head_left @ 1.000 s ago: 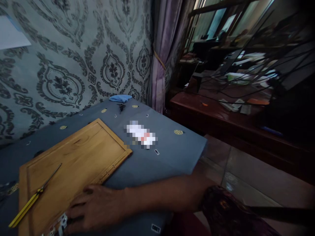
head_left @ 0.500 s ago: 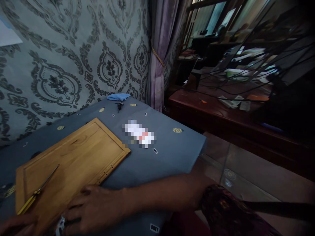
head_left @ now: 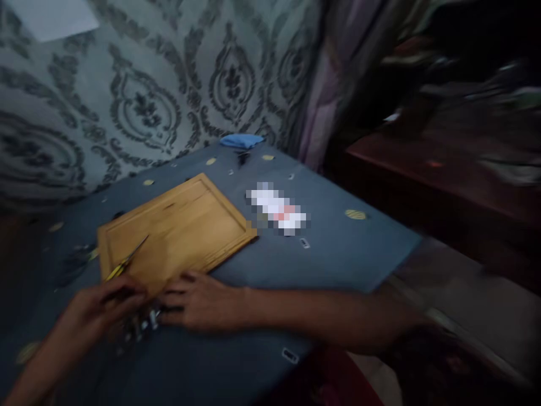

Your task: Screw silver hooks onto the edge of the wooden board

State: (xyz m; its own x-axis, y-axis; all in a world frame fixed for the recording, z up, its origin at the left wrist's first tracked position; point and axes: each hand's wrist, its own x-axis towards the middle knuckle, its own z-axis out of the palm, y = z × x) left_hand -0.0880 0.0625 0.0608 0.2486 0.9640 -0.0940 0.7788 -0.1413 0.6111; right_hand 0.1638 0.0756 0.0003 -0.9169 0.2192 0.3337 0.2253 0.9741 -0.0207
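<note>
A wooden panel with a raised frame [head_left: 186, 217], like a cabinet door, lies flat on the cloth-covered table. On its left part rests a screwdriver [head_left: 131, 258] with a yellow handle, its handle end reaching towards my left hand [head_left: 103, 307]. That hand is at the panel's near left corner, blurred, fingers reaching right with a gap between them. My right hand [head_left: 200, 301] lies at the panel's near edge, its fingers stretched out to the left and spread. Between and below both hands are shiny metal pieces [head_left: 146, 324], too smeared to identify.
A pixelated white and red item [head_left: 276, 208] lies right of the panel. Farther back are a blue cloth [head_left: 242, 141] and a small dark object [head_left: 242, 158]. Dark items [head_left: 76, 265] sit left of the panel. A patterned wall [head_left: 146, 107] borders the table; a dark red desk [head_left: 406, 163] stands right.
The view has swung left and down, shifting the panel and table to the right. My left hand has come more fully into view beside the screwdriver handle. My right hand stays at the panel's near edge.
</note>
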